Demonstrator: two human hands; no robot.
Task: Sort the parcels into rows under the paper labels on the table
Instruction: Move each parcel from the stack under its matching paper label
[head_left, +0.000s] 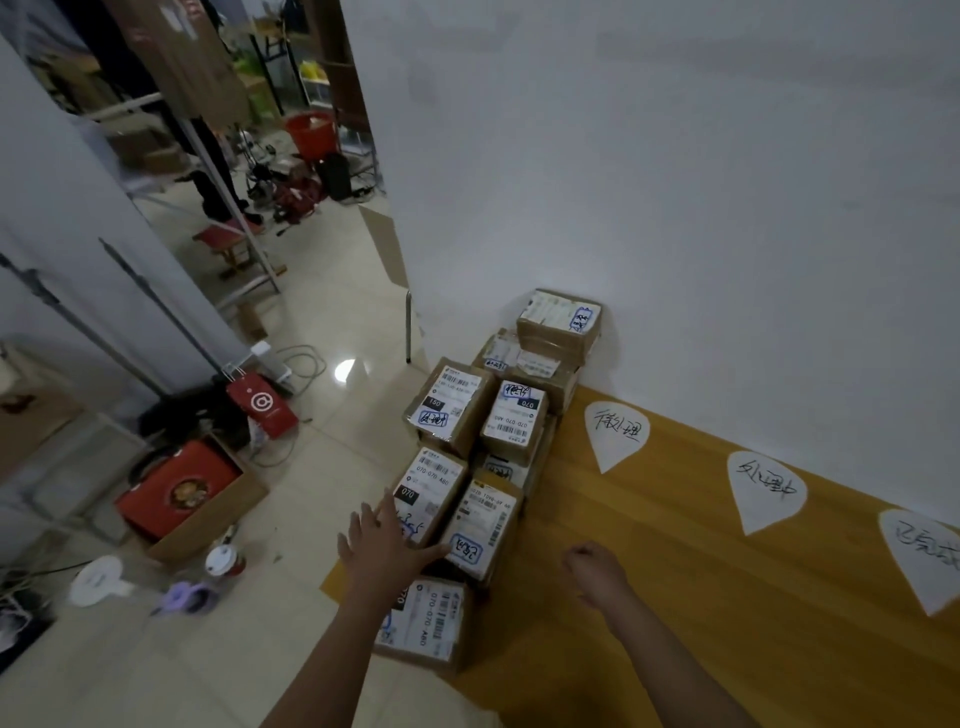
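Note:
Several brown cardboard parcels with white shipping labels are piled at the left end of the wooden table; the top one stands by the wall. My left hand reaches out with straight, spread fingers, its tips over two parcels, one with a 070 label and one with a blue stamp. Nearer me lies another parcel, under my left wrist. My right hand hovers over bare table to the right of the pile, fingers curled, holding nothing. Three white paper labels with handwriting lie along the wall side.
A white wall backs the table. On the tiled floor to the left stand an open carton with a red box, a red bag, a cup and cables. Someone's legs and clutter show far back.

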